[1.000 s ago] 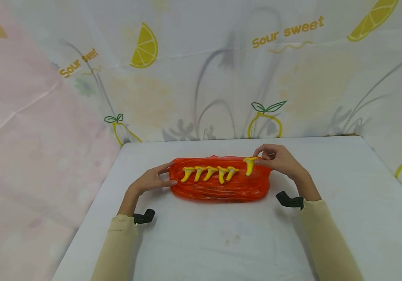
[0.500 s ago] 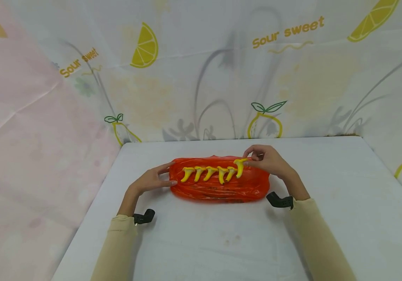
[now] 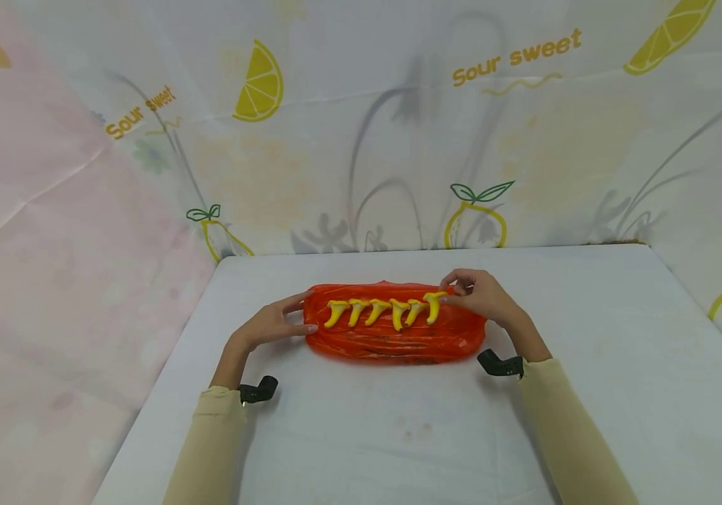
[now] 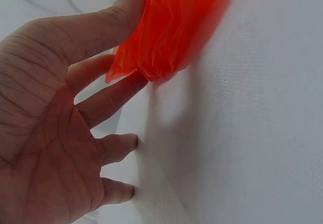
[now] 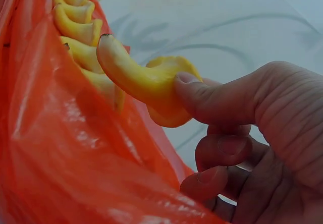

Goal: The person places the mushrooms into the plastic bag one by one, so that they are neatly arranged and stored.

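A red plastic bag (image 3: 392,344), wrapped in an oblong bundle, lies on the white table. Several yellow chanterelle-like mushrooms (image 3: 376,310) form a row along its top, stems toward the person. My left hand (image 3: 269,324) holds the bag's left end, thumb on top and fingers at the edge; the left wrist view has its ring and little fingers off the bag. My right hand (image 3: 483,294) pinches one more yellow mushroom (image 5: 146,82) by its flared cap between thumb and fingertips, at the right end of the row. Whether this mushroom touches the bag I cannot tell.
The white-covered table (image 3: 386,435) spreads around the bag. Behind it hangs a cloth backdrop (image 3: 348,140) printed with lemons. A black wrist camera (image 3: 259,390) sticks out from the left wrist and another black camera (image 3: 499,363) from the right.
My right hand has brought its mushroom leftward to the end of the row, then slightly nearer the person and a touch right. The left hand and the bag stay in place.
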Demonstrator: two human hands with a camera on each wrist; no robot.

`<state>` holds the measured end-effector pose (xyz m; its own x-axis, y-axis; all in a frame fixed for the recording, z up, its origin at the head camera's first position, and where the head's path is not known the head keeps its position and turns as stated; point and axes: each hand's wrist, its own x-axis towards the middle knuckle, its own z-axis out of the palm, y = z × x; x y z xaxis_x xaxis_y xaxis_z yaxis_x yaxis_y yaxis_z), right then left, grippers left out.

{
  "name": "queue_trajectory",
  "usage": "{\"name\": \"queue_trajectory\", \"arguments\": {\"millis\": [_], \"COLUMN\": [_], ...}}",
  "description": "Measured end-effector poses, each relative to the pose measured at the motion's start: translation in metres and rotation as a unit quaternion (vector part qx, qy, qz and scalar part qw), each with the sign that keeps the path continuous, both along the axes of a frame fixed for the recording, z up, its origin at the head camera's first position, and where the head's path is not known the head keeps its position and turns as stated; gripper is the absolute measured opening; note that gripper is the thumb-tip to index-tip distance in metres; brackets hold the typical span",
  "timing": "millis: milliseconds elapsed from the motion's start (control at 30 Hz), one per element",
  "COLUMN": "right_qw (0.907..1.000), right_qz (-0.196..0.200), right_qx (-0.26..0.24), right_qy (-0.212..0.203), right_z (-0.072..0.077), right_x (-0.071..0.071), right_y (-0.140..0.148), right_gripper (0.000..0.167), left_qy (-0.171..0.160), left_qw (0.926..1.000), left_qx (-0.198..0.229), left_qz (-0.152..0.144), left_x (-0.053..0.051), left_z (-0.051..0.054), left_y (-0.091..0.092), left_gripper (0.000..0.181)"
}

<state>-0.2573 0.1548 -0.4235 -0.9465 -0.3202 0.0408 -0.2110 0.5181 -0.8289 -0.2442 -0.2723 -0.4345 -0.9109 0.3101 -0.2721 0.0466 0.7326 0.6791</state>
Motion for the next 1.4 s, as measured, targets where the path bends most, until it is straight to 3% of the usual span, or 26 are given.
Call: {"name": "queue_trajectory", "arguments": {"millis": [267, 567, 1400], "right_qw": [0.9992, 0.9974, 0.9920], "right_qz": [-0.027, -0.050, -0.048], "right_qx": [0.030, 0.051, 0.109], "right_qy": [0.008, -0.002, -0.041], "right_z": [-0.011, -0.013, -0.006], "right_x": [-0.001, 0.000, 0.001], "right_y": [0.002, -0.002, -0.011], "right_gripper": [0.017, 0.016, 0.018], "left_qy": [0.003, 0.005, -0.003], "left_qw": [1.0000, 1.0000, 1.0000], "left_qx": [0.004, 0.006, 0.006], "left_qz": [0.000, -0.002, 0.003], "left_x": [0.000, 0.000, -0.001], "left_z": [-0.002, -0.003, -0.001], "left_y": [-0.001, -0.001, 0.002], "left_gripper": [0.088, 0.089, 0.090]}}
